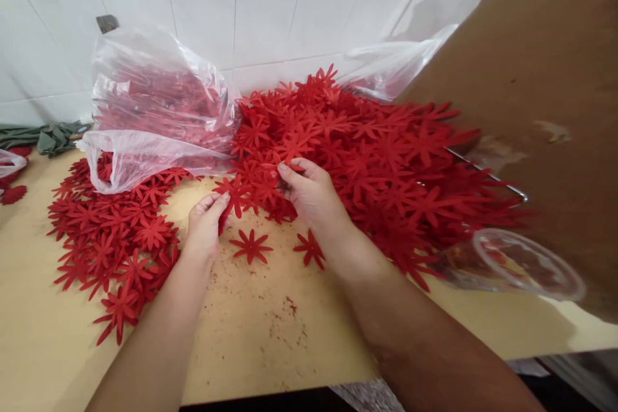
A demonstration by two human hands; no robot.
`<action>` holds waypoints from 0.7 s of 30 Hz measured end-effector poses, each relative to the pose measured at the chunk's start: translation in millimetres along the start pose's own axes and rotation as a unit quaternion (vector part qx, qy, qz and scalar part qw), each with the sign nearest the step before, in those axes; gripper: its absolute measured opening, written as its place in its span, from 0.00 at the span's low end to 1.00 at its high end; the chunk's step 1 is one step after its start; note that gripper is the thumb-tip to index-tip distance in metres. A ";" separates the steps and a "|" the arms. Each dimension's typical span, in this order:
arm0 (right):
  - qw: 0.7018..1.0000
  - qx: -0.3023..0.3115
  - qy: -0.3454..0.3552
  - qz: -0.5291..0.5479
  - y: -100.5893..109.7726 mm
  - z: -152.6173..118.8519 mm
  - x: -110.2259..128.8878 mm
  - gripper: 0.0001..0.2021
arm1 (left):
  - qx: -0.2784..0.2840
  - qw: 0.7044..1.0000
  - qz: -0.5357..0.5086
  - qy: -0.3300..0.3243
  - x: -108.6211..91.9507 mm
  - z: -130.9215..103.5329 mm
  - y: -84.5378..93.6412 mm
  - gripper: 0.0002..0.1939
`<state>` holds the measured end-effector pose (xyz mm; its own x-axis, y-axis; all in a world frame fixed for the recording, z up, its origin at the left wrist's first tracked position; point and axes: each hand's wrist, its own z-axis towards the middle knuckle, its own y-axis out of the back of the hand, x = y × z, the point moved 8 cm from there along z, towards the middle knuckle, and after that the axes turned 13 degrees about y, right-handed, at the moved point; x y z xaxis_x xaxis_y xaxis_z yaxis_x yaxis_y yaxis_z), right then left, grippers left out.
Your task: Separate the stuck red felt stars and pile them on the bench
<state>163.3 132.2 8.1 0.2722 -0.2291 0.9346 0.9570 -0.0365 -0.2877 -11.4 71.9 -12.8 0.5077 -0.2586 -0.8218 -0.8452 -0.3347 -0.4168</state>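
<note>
Between thumb and fingers my left hand (206, 222) pinches a red flower cutout (236, 195) with long narrow petals. My right hand (311, 193), to its right and a little higher, is closed with its thumb on another red flower cutout (286, 167) at the front of a big heap (357, 148). Its lower fingers are partly hidden behind the hand. A single cutout (252, 246) lies flat on the table between my forearms. Beside my right wrist lies one more cutout (309, 249), partly covered by the arm. A second pile (111, 232) spreads left of my left hand.
A clear plastic bag (159, 90) full of red pieces stands against the tiled wall (270, 6). At right are a brown board (545, 109) and a clear plastic cup (512, 264) on its side. Red crumbs dot the tan table (261, 347). Green cloth (53, 138) lies far left.
</note>
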 end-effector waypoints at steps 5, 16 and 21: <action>0.997 0.036 -0.043 0.045 -15.9 -8.8 -1.6 0.20 | 0.067 0.997 0.046 -0.014 0.4 -5.8 -15.1 0.11; 0.992 0.096 -0.059 0.050 -32.4 -17.1 -3.3 0.19 | 0.063 0.996 0.070 0.000 0.7 -5.9 -15.7 0.13; 0.998 -0.023 -0.004 0.064 0.3 -1.5 8.5 0.15 | 0.036 0.998 0.056 -0.002 -3.8 -4.4 -7.6 0.14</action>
<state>165.7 128.8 15.6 0.3930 -0.2270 0.8911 0.9088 -0.0516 -0.4140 -6.2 71.4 -4.8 0.4092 -0.2875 -0.8660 -0.9062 -0.2386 -0.3490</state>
